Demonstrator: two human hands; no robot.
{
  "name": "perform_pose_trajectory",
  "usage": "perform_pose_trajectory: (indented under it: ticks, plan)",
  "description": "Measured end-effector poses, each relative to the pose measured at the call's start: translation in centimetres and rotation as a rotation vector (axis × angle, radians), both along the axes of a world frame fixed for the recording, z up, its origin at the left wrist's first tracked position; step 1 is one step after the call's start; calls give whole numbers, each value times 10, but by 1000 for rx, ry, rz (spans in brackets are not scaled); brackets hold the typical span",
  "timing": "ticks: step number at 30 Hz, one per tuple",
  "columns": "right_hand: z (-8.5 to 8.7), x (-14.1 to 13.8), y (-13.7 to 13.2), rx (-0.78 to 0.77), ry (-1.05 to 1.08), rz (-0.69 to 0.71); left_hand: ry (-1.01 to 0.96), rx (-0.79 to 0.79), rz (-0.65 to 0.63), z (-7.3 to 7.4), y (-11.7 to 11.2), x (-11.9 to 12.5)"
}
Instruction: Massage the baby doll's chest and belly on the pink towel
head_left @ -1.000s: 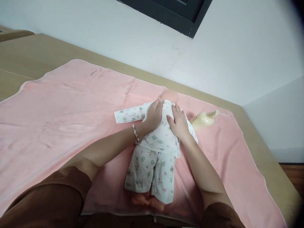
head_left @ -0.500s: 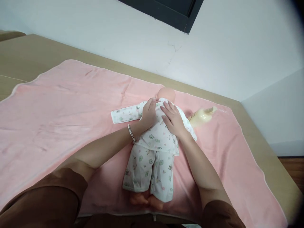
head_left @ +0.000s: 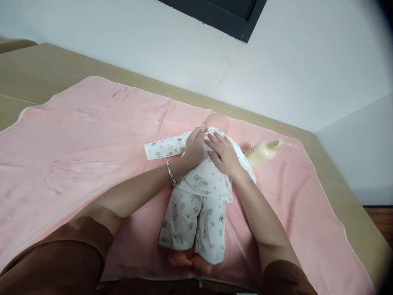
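Note:
A baby doll lies on a pink blanket, dressed in a white printed shirt and matching trousers. Its face cannot be seen; the bare feet stick out below the trouser legs. On the shirt's upper part, my right hand rests flat with its fingers spread. My left hand is turned on edge against the doll's upper body by the shoulder, fingers stretched out and partly hidden. Both hands touch the shirt. One long sleeve extends leftward.
The pink blanket covers much of the wooden table. A glossy cream-coloured object with a narrow end lies right of the doll. Behind the table stands a white wall with a dark frame.
My right hand has shifted slightly left across the shirt. My left hand and the doll keep nearly the same place; the view has moved a little.

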State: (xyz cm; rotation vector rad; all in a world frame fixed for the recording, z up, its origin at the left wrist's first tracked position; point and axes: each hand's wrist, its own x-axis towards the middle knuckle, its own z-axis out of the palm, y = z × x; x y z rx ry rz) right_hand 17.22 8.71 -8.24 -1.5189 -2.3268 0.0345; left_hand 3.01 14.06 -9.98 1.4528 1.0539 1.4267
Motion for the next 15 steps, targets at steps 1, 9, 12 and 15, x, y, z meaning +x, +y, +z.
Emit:
perform_pose_trajectory:
  ticks: [1,9,12,15]
  plan:
    - [0,5,4,7,33,-55,16,9,-5,0,0,0]
    - [2,-15,-15,41,-83,-515,333,256,31,-6,-5,-2]
    - [0,-15,-15,33,-103,-516,463,436,-7,-9,-6,-6]
    - [-2,-7,-8,0,-52,-477,534,403,-64,-12,0,-9]
